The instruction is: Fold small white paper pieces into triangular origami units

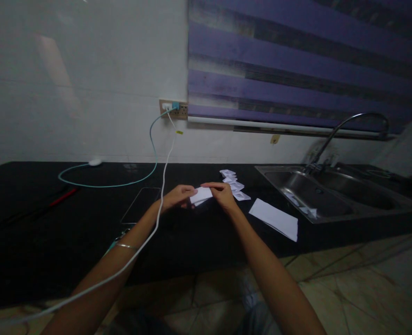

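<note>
Left hand [181, 196], right hand [221, 192], both grips pinching one folded paper [202, 195], four paper shapes [237, 186], one larger paper [275, 219]

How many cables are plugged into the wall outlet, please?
2. The teal cable runs from the outlet onto the counter; the white cable hangs down and crosses in front of the left forearm.

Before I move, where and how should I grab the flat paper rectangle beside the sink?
Pinch the paper rectangle by its near long edge, probably best with your right hand, once free, coming from the front: it lies flat, that edge facing you.
</note>
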The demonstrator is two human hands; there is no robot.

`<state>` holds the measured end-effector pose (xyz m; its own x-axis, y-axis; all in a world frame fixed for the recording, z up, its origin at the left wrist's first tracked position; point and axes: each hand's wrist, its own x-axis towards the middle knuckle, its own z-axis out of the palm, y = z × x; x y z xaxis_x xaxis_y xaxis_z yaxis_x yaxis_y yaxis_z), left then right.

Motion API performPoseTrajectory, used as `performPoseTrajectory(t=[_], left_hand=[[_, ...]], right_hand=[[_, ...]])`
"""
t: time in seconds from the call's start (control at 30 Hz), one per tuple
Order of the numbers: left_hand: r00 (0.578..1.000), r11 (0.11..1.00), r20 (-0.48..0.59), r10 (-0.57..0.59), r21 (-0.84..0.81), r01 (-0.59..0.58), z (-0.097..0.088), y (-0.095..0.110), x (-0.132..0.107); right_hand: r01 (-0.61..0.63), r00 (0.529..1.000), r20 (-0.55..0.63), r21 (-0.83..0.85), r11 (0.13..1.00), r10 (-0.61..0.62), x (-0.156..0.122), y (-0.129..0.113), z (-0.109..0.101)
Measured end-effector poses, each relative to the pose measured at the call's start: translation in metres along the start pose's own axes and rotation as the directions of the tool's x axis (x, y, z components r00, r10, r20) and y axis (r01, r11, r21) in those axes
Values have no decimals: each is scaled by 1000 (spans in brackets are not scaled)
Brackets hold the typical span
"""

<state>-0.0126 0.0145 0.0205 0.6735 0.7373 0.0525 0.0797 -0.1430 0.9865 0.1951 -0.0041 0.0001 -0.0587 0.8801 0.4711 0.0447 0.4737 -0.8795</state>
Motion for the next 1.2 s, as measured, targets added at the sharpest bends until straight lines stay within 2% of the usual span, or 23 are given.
performPoseTrajectory(t=[0.1,0.17,0.23,0.33,0.4,0.5,0.6,0.7,0.83,1.03,1.2], left_hand=[[999,997,33,2,75,-4,3,2,-4],[1000,994,-22,5,107,-3,3,1,-4],[996,991,-91,21,132,-8,2,-2,-2],[987,990,-155,51,139,-29,0,-6,2],[984,991,-168,63,128,-42,0,-6,3],[990,992,-126,58,115,-44,1,-3,1],[999,977,-43,21,215,-12,2,1,-3],[1000,940,-22,20,342,-12,1,1,-3],[998,926,5,56,374,-53,-1,-5,-1],[997,921,-49,62,388,-38,3,0,-3],[995,918,-48,82,393,-57,5,4,-5]], right_hand=[[-77,997,-15,47,996,77,1,0,1],[-182,983,-11,113,977,184,1,-1,3],[-280,960,42,161,947,277,-1,-2,6],[-348,935,127,164,923,330,-5,-7,11],[-346,936,129,169,923,327,-6,-9,13],[-316,948,100,208,926,301,-6,-10,13],[-303,953,70,212,929,295,-4,-9,11],[-299,954,50,188,936,295,-4,-8,10],[-271,962,55,169,948,266,-4,-6,9],[-274,961,68,177,945,266,-4,-6,8],[-281,959,93,182,942,268,-4,-5,7]])
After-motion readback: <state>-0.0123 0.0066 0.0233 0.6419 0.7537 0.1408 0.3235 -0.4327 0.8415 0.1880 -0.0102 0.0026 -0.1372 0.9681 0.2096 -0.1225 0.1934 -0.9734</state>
